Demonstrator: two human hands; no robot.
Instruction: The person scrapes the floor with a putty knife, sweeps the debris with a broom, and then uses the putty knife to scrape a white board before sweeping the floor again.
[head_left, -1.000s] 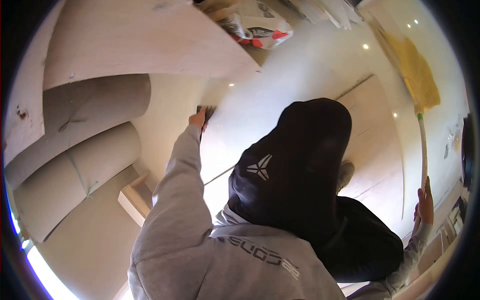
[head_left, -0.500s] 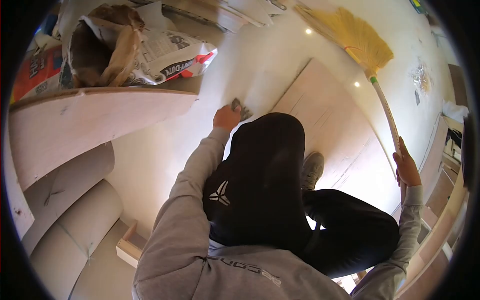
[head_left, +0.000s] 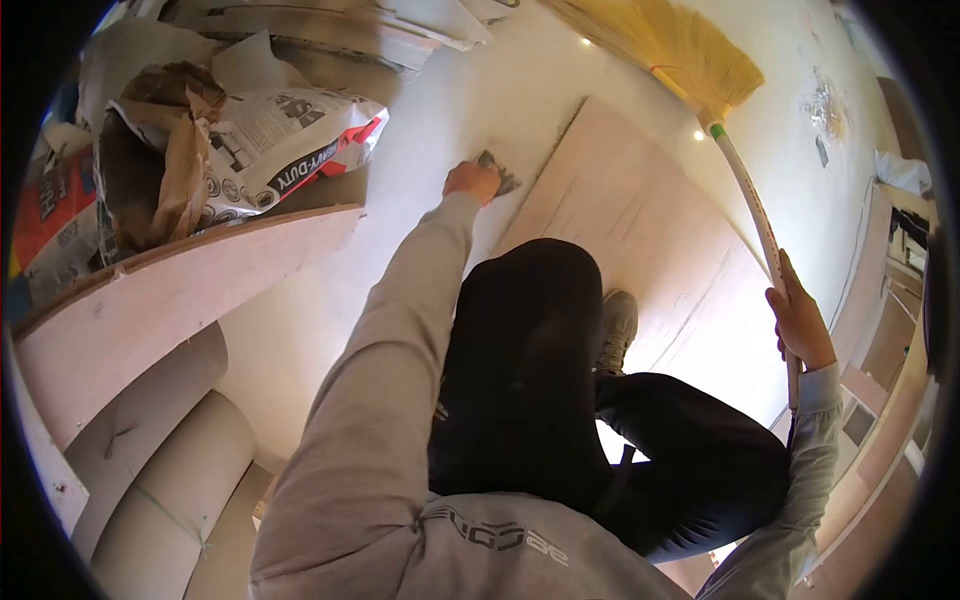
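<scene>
My left hand (head_left: pixel 474 184) is closed low over the pale floor, beside the edge of a flat wooden board (head_left: pixel 625 190). A small dark-grey item (head_left: pixel 508 182) shows at its fingers; whether it is a tool, a rag or debris I cannot make out. On the other side, my right hand (head_left: pixel 802 318) grips the pale handle of a broom (head_left: pixel 715 75). Its yellow bristles fan out at the top, away from me, and a green band marks where the handle meets them. My bent knees and one grey shoe (head_left: pixel 618 330) lie between the hands.
A torn paper bag (head_left: pixel 290 150) marked heavy-duty rests behind a wooden panel (head_left: pixel 200 260) at the left. Below it are large grey rolls (head_left: pixel 180 480). Crumpled clear plastic (head_left: pixel 828 110) lies at the upper right, and wooden framing (head_left: pixel 880 430) runs along the right edge.
My left hand has moved forward and slightly right along the floor, toward the board's edge. My right hand still holds the broom. The whole view has shifted a little.
</scene>
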